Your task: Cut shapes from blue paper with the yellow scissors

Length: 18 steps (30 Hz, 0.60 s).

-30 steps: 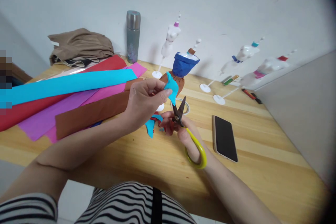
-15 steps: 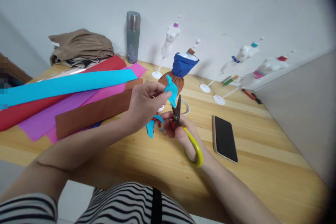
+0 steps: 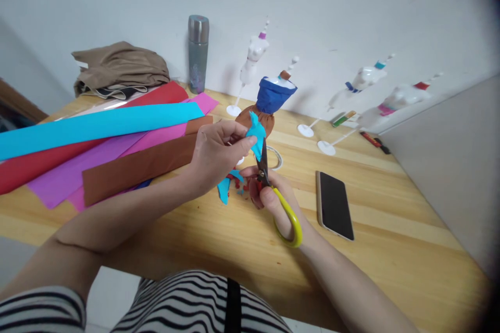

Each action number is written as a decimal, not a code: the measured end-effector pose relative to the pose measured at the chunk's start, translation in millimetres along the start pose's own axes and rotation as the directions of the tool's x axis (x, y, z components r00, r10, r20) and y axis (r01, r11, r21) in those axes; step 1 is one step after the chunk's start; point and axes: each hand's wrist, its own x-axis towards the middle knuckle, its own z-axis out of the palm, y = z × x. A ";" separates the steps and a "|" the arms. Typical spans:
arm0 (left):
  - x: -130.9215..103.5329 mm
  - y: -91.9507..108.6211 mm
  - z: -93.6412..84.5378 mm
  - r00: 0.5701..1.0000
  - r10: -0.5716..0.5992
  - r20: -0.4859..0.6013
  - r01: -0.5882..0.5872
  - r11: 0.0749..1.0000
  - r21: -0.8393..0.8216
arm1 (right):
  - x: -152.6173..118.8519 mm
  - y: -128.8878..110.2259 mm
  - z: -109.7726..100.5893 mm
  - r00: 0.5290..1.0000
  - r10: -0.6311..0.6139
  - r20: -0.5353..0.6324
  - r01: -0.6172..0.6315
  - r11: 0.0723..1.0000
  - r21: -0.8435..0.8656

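Observation:
Between the thumb and fingers of my left hand (image 3: 221,151) is a small piece of bright blue crepe-like paper (image 3: 256,132) with a curved, pointed outline. My right hand (image 3: 275,200) grips yellow-handled scissors (image 3: 289,218), thumb through one loop. Their dark blades point upward at the lower right edge of the blue piece and overlap it; whether they are cutting into it cannot be told. Below, blue offcuts (image 3: 224,189) and tiny red and blue scraps lie on the wooden table (image 3: 219,250). A roll of tape (image 3: 278,158) lies behind the blades.
Left are long coloured strips, a blue one (image 3: 101,125) on top, and folded brown cloth (image 3: 125,67). A flask (image 3: 198,57) stands by the wall. Several white mini mannequins stand behind, one wearing a blue top (image 3: 273,96) and brown skirt. A phone (image 3: 335,205) lies right.
The scissor blades have come closer together against the blue piece. The blue piece has tilted and shifted slightly right; both hands stay nearly in place.

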 end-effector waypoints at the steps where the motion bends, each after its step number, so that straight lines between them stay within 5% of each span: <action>1: 0.0 0.2 0.1 1.000 -0.001 -0.001 0.001 1.000 0.002 | -0.4 0.2 0.0 1.000 0.001 0.003 -0.001 1.000 0.005; 18: 0.5 4.8 0.2 0.994 -0.106 0.035 0.108 0.992 -0.069 | -0.4 1.6 0.4 0.998 0.059 -0.034 -0.059 0.998 0.021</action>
